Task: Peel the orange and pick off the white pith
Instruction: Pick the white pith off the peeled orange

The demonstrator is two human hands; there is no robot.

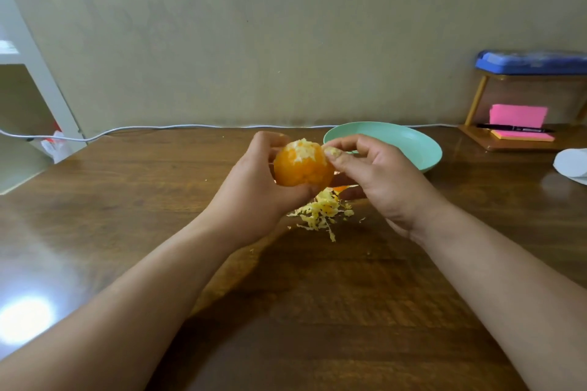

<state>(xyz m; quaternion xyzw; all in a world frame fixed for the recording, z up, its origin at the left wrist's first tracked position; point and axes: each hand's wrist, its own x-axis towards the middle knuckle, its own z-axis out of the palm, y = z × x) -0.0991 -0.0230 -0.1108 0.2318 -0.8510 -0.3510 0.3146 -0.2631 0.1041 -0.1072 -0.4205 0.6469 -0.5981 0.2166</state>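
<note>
1. My bare forearms [133, 289] lie over the near edge of the dark brown wooden table [317, 343].
2. My left hand [254, 187] grips the round peeled orange [301, 171] above the table's middle, white pith patch [303, 151] on top.
3. My right hand [374, 174] pinches a pale pith shred [332, 152] just beside the orange.
4. A heap of yellowish pith scraps [320, 211] lies under the hands; a pale green round bowl [425, 152] sits near the far edge.

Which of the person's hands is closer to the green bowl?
Right. The right hand pinches pith in front of the bowl, by its left rim; the left hand holds the orange farther left.
</note>
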